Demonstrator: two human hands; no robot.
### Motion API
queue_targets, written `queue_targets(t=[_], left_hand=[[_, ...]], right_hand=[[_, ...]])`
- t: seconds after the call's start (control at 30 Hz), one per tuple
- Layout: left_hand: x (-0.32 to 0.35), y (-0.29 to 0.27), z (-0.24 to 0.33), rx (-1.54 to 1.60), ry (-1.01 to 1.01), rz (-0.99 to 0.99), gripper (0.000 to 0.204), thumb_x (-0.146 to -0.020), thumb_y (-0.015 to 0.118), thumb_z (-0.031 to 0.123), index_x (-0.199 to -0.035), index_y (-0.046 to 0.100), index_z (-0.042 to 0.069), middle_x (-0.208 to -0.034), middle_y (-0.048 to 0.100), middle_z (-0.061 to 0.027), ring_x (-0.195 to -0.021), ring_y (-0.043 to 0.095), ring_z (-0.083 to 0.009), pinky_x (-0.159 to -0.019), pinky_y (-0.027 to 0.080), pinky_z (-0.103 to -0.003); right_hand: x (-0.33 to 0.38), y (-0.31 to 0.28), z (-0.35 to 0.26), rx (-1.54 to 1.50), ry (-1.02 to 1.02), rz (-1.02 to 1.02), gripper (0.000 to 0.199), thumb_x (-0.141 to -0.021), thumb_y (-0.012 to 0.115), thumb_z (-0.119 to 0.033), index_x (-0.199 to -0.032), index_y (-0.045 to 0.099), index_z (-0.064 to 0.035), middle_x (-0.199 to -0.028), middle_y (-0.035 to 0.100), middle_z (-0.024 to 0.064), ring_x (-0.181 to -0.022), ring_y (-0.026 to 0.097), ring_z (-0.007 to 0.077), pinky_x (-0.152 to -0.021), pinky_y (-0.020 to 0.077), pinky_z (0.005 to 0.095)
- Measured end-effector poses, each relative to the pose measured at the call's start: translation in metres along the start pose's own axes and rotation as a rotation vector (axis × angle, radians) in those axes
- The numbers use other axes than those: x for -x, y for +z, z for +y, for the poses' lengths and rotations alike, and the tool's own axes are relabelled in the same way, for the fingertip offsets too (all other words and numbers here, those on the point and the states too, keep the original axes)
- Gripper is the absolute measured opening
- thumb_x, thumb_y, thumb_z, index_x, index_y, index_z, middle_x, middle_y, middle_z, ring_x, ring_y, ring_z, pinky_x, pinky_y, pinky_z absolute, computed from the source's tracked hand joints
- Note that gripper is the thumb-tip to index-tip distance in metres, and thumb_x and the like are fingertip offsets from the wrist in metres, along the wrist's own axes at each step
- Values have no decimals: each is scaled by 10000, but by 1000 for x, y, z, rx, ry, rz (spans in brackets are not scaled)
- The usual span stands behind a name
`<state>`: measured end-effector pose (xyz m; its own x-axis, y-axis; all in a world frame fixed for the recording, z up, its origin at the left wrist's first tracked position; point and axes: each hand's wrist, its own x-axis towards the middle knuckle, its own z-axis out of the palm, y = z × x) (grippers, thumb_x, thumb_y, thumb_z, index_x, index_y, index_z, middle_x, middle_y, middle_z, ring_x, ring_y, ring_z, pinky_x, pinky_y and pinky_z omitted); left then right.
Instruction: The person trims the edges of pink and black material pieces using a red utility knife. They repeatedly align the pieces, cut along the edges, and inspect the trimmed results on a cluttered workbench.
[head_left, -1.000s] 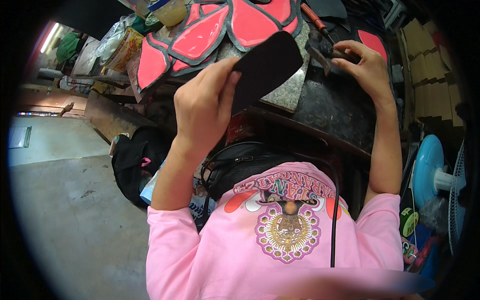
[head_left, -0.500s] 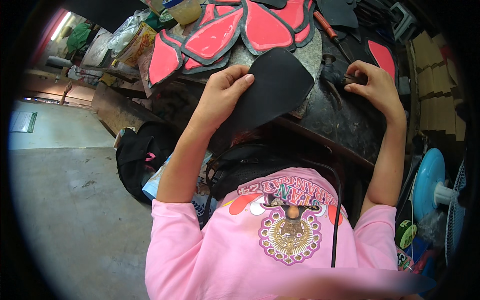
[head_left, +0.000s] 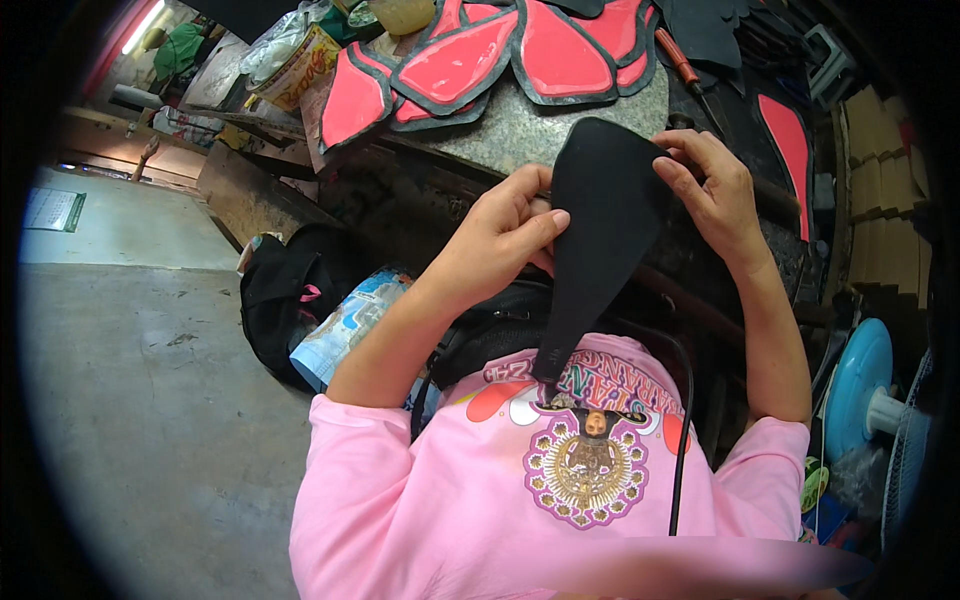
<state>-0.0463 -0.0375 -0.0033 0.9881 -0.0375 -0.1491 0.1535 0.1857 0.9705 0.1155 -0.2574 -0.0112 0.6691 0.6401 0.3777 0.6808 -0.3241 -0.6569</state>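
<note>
Between my hands is a flat black paddle-shaped piece (head_left: 612, 215), broad at the top and tapering to a narrow lower end in front of my pink shirt. My left hand (head_left: 505, 228) pinches its left edge, thumb on the near face and fingers partly behind. At the upper right edge, my right hand (head_left: 712, 188) has thumb and fingertips closed on the piece. Beyond it, several pink panels with dark borders (head_left: 565, 60) lie overlapping on a grey speckled stone slab (head_left: 560, 132). A red-handled tool with a narrow metal end (head_left: 678, 56) rests to their right.
A long pink panel (head_left: 787, 145) lies at the workbench's right side. Stacked brown cardboard (head_left: 882, 185) and a blue fan (head_left: 858, 390) stand farther right. On the left are a black bag (head_left: 275, 305) and a yellow printed tub (head_left: 310, 68).
My right hand has left the dark tool on the bench and come to the black piece's right edge. The piece has moved right and nearer, its narrow end now pointing down.
</note>
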Motion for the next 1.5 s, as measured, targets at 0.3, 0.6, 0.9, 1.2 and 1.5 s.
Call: queue_targets(t=[0.3, 0.6, 0.9, 1.2, 1.5], left_hand=[[19, 20, -4, -290, 112, 138, 241, -977, 565, 78, -1185, 598, -41, -831, 671, -35, -717, 578, -46, -617, 469, -236], [24, 25, -12, -314, 165, 144, 224, -967, 567, 71, -1155, 628, -35, -828, 697, -101, -748, 634, -91, -662, 498, -264], [26, 27, -13, -358, 165, 154, 217, -958, 566, 67, -1124, 657, -38, -834, 693, -98, -775, 640, -98, -697, 497, -255], [23, 23, -17, -66, 97, 191, 224, -982, 550, 84, -1162, 611, -35, -945, 688, -41, -831, 636, -64, -730, 494, -200], [20, 19, -16, 116, 43, 183, 179, -1001, 543, 114, -1141, 563, 5, -877, 641, 3, -758, 601, -20, -650, 473, -170]], right_hand=[[-6, 5, -12, -171, -343, 7, 193, -886, 730, -100, -1078, 730, -80, -956, 703, 60, -841, 664, 148, -709, 529, 271], [-6, 14, -13, -317, -323, -86, 178, -894, 738, -146, -1050, 730, -61, -973, 699, 45, -849, 663, 134, -739, 532, 256], [-2, 10, -8, -364, -305, -311, 135, -915, 678, -121, -929, 637, 7, -859, 605, 52, -791, 578, 168, -739, 464, 278], [1, 12, -3, -670, 49, -385, 411, -1016, 561, -385, -1203, 635, -26, -958, 607, 0, -907, 566, 71, -791, 442, 217], [-1, 9, -4, -829, 276, -317, 347, -992, 617, -277, -1263, 644, -62, -994, 660, -2, -879, 601, 39, -781, 492, 185]])
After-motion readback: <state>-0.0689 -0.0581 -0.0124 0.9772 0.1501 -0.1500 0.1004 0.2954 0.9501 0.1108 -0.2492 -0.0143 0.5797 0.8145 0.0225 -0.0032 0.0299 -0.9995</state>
